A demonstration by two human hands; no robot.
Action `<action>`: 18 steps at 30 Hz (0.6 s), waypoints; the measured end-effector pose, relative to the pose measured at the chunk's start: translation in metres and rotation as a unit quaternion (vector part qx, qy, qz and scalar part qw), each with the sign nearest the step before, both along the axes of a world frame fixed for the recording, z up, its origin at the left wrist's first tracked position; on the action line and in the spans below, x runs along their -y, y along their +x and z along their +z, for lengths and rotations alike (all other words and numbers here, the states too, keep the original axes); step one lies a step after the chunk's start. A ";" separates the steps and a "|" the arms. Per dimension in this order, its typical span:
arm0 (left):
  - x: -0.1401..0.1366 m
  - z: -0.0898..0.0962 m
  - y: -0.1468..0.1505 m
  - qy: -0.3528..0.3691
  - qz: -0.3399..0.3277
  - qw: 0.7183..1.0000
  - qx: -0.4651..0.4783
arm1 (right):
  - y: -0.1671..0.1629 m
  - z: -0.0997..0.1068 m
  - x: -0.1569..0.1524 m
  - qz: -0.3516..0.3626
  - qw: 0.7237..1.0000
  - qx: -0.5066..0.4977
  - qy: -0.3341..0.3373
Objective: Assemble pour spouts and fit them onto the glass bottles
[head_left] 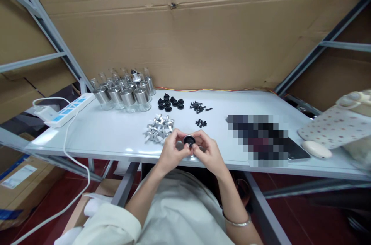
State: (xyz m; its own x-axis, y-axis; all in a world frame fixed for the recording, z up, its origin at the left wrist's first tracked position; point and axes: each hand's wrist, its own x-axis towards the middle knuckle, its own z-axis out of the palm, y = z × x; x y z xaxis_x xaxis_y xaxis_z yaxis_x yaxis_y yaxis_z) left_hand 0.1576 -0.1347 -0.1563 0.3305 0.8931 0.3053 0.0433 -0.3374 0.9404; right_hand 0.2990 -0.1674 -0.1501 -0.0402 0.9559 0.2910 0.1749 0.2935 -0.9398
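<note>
My left hand (173, 151) and my right hand (208, 152) meet at the table's front edge. Fingers and thumbs of both are closed around a round pourer cap (189, 139), black inside with a silver rim; its far side is hidden by my fingers. A pile of silver pourer spouts (159, 128) lies just beyond my left hand. Farther back sits a group of black round stoppers (170, 102). Thin black levers (199, 107) and tiny black pieces (201, 123) are scattered beyond my right hand.
Glass bottles with steel sleeves (129, 98) stand at the back left, one topped by a spout (136, 77). A white power strip (72, 109) lies at the left edge. To the right are a blurred-out flat object (257, 136), a white oval case (316, 149) and a spotted container (336, 123).
</note>
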 end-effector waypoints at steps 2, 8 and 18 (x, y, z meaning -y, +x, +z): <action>-0.001 -0.001 0.000 0.007 0.001 1.000 -0.005 | 0.000 0.000 0.000 -0.005 1.000 0.002 0.001; -0.003 -0.002 0.002 0.007 -0.016 1.000 0.026 | 0.000 -0.005 -0.003 -0.010 0.999 -0.039 0.022; 0.000 0.004 0.001 0.009 -0.033 0.999 0.034 | 0.000 -0.008 -0.003 -0.018 0.998 -0.057 0.015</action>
